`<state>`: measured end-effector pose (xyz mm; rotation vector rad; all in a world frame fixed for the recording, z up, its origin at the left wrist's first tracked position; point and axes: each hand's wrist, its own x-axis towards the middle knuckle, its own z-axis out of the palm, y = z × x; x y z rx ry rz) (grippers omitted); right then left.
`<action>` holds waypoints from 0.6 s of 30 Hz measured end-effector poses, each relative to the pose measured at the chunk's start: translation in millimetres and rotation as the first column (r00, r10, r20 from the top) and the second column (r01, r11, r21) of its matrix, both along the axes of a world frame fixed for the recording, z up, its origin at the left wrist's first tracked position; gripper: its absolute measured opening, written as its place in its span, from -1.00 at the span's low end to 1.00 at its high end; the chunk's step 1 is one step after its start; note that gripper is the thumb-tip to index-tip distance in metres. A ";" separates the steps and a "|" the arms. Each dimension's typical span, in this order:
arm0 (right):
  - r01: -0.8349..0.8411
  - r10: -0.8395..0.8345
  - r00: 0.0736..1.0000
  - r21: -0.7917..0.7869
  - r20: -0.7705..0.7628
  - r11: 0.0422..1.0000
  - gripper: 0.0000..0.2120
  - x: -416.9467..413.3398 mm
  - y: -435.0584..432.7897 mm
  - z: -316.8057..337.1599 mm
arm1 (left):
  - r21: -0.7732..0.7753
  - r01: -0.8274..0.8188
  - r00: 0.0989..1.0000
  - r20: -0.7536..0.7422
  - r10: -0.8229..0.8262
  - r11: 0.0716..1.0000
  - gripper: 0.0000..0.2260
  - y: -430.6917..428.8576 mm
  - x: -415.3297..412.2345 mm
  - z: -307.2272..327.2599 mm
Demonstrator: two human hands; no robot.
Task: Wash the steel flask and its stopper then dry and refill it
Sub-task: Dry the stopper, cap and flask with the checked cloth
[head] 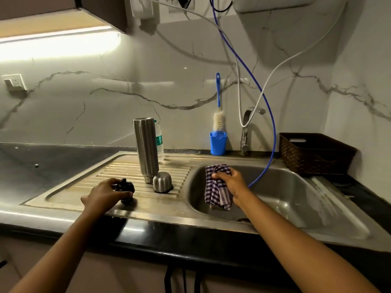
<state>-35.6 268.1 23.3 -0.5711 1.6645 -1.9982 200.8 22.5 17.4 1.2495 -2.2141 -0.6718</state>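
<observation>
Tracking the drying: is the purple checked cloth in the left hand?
No, the right hand grips the purple checked cloth; the left hand holds the black stopper.

On my feed I count one steel flask (pixel 146 149), one steel cup (pixel 162 182), one black stopper (pixel 124 185) and one clear plastic bottle (pixel 160 142) — four pieces in all, with one ribbed drainboard (pixel 88 182). I also see a single sink basin (pixel 296 197), one tap (pixel 245 134), one checked cloth (pixel 216 191), one bottle brush (pixel 218 117), one blue holder (pixel 218 144) and one woven basket (pixel 315 153). Two hands are in view — the left hand (pixel 105 195) and the right hand (pixel 231 182), plus one blue hose (pixel 274 127) and one wall socket (pixel 13 82).
</observation>
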 end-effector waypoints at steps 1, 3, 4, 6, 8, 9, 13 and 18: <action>-0.013 0.013 1.000 0.021 -0.011 1.000 -0.64 0.7 -0.2 -1.4 | 0.023 0.022 1.000 0.014 -0.022 0.999 -0.39 -0.7 0.6 1.2; -0.028 0.030 0.999 0.056 -0.027 0.998 -0.58 2.0 -2.3 -3.4 | 0.079 0.064 0.998 0.009 -0.065 0.995 -0.20 -11.1 2.8 0.3; -0.030 0.032 0.999 0.065 -0.033 0.997 -0.56 2.2 -3.1 -3.9 | 0.099 0.075 0.997 0.008 -0.076 0.992 -0.12 -14.5 3.7 -0.6; -0.033 0.035 0.999 0.071 -0.037 0.997 -0.51 2.3 -4.5 -4.4 | 0.080 0.056 0.998 0.022 -0.058 0.995 -0.01 -4.4 3.1 4.2; -0.033 0.036 0.999 0.070 -0.037 0.997 -0.52 1.6 -4.5 -4.0 | -0.128 0.010 1.000 0.002 -0.009 0.992 -0.07 13.3 -2.6 11.7; -0.031 0.033 0.999 0.067 -0.035 0.997 -0.55 1.3 -3.8 -3.6 | -0.261 0.023 0.998 -0.045 -0.036 0.965 -0.15 22.8 -8.5 16.0; -0.034 0.036 0.999 0.073 -0.030 0.997 -0.59 0.5 0.4 -3.3 | -0.384 0.380 0.919 0.058 -0.389 0.842 -0.45 45.6 -48.9 35.6; -0.022 0.025 0.999 0.071 -0.041 0.997 -0.53 -3.3 1.3 -3.9 | -0.074 0.501 0.765 0.504 -0.401 0.862 -0.42 35.3 -103.2 40.2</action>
